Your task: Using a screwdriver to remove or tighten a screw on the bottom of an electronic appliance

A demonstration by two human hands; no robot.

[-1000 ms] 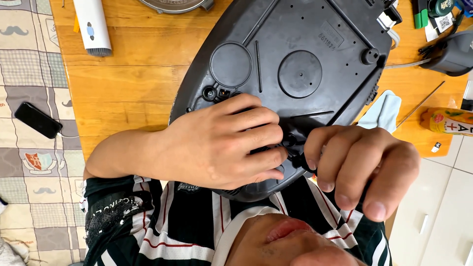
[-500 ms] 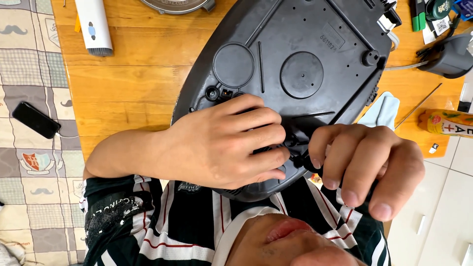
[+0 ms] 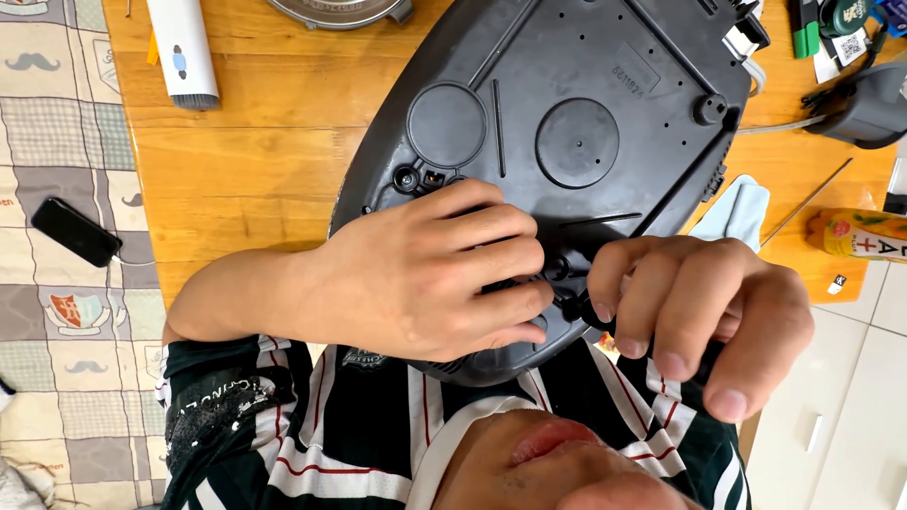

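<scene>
The black plastic base (image 3: 567,142) of an appliance lies bottom-up, propped between the wooden table (image 3: 246,179) and the person's chest, so its underside faces the hands. The left hand (image 3: 425,274) lies flat over its near edge, fingers curled, pinning it steady. Just beside those fingertips, the right hand (image 3: 699,312) pinches a small black part (image 3: 573,304) at the rim (what it is, I cannot tell). Beyond the grip lie a white tool (image 3: 184,52) and a bottle (image 3: 864,236).

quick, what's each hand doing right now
Left hand: fingers curled, pressed flat on the large black oval plastic base.
Right hand: fingertips pinching a small black part at the base's near edge.
</scene>
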